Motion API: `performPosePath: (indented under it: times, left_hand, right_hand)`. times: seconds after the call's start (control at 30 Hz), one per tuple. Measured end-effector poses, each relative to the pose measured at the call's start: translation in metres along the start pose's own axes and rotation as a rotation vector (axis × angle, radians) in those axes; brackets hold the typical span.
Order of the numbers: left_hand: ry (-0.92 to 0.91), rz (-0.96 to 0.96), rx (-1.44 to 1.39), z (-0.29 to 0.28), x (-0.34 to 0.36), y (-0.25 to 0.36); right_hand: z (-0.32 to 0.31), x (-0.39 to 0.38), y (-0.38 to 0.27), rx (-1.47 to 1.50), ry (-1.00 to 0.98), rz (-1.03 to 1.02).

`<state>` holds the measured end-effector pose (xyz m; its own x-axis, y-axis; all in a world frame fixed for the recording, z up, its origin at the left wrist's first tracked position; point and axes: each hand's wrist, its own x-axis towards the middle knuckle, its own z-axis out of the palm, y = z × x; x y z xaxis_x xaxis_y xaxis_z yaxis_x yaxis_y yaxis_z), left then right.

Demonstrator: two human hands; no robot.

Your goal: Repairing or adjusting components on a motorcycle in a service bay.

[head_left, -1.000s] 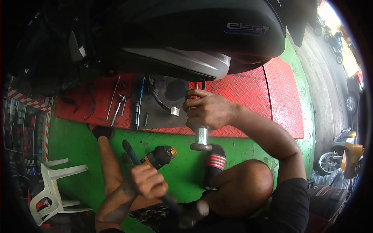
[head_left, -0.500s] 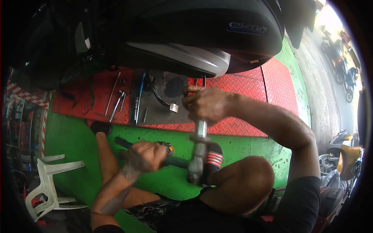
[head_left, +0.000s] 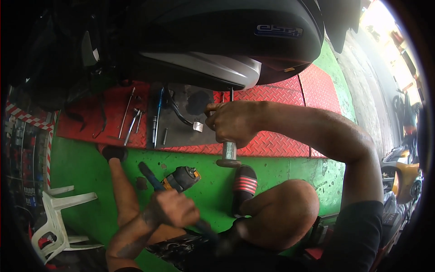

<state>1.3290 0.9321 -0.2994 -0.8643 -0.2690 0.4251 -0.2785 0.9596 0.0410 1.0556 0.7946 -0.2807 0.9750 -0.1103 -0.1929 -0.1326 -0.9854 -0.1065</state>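
Observation:
My left hand (head_left: 174, 208) is closed around the dark handle of a hammer (head_left: 156, 181). The hammer's head is blurred with motion, low in front of my lap. With my right hand (head_left: 238, 122) I grip a metal bar (head_left: 229, 148) that has a round flange at its near end. A thinner shaft of the bar runs from my fist up to the underside of a dark motorbike (head_left: 217, 27), beneath a silver-grey panel (head_left: 204, 68). Its far tip is hidden there. The flanged end and the hammer head are apart.
An impact wrench (head_left: 183, 178) lies on the green floor near my left hand. Wrenches (head_left: 132, 124) and a blue-handled tool (head_left: 158, 111) rest on the red platform (head_left: 281, 102). A white plastic chair (head_left: 59, 222) stands at the left, another motorbike (head_left: 403, 177) at the right.
My left hand has drawn the hammer down toward my lap, away from the bar's flanged end. My right hand keeps its grip on the bar. More of the impact wrench shows.

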Motion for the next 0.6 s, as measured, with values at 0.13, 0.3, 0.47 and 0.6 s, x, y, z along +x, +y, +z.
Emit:
performPosePath:
  times: [0.13, 0.3, 0.47, 0.6]
  left_hand:
    - [-0.111, -0.173, -0.094, 0.0, 0.003, -0.01]
    - [0.104, -0.358, 0.055, 0.026, -0.05, 0.003]
    - [0.108, -0.611, 0.187, 0.008, -0.143, 0.065]
    - [0.347, -0.923, 0.246, -0.034, -0.136, 0.101]
  right_hand:
    - [-0.003, 0.004, -0.002, -0.017, -0.094, -0.004]
    - [-0.009, 0.001, -0.005, -0.081, -0.068, 0.008]
    - [0.012, -0.024, -0.01, -0.247, 0.336, -0.027]
    - [0.05, -0.036, -0.022, -0.371, 0.791, -0.047]
